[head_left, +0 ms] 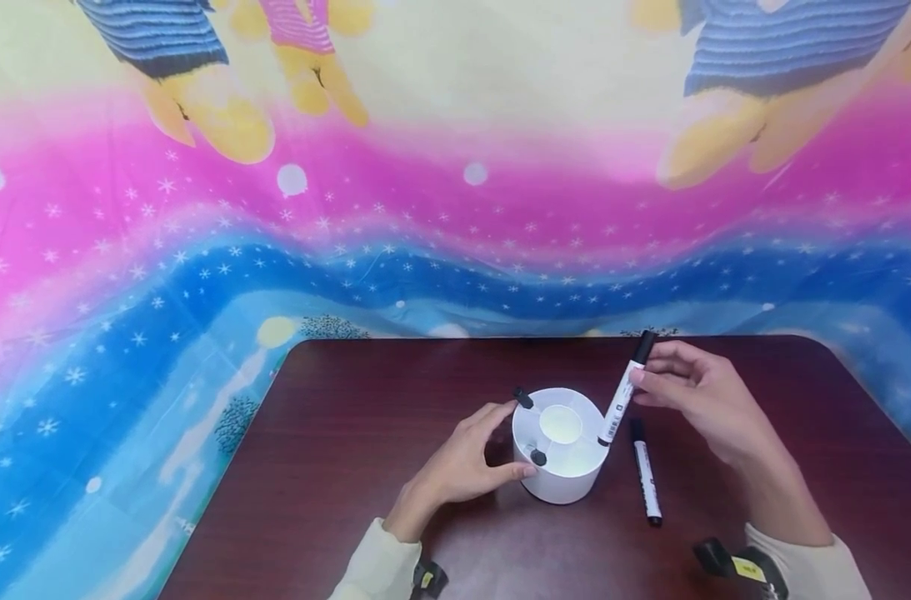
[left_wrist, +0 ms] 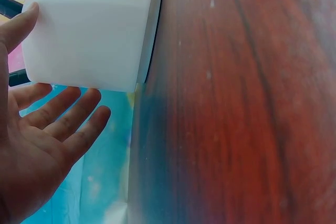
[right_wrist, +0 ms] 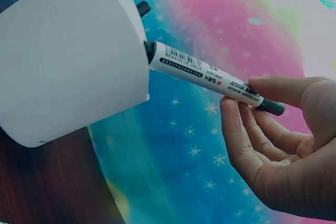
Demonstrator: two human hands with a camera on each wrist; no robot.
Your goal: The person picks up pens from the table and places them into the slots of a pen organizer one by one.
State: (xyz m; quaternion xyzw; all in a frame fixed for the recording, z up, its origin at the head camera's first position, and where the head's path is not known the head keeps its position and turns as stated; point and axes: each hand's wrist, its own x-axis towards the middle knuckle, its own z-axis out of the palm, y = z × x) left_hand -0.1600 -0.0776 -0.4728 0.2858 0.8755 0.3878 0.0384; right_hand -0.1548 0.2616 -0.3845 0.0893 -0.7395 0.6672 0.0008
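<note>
A round white pen holder [head_left: 563, 488] with a central cup and divided outer compartments stands on the table. My left hand [head_left: 461, 460] holds its left side between thumb and fingers. Two black-ended markers stick up from its left compartments, one black end [head_left: 524, 398] at the back and another black end [head_left: 538, 457] nearer me. With thumb and fingertips, my right hand [head_left: 713, 404] pinches a white whiteboard marker [right_wrist: 202, 77] near its upper black end. That marker is tilted, its lower black end right at the holder's right rim.
Another white marker with black ends [head_left: 648, 483] lies on the dark wooden table [head_left: 335, 467], right of the holder and below my right hand. A colourful printed cloth [head_left: 425, 217] hangs behind the table's far edge.
</note>
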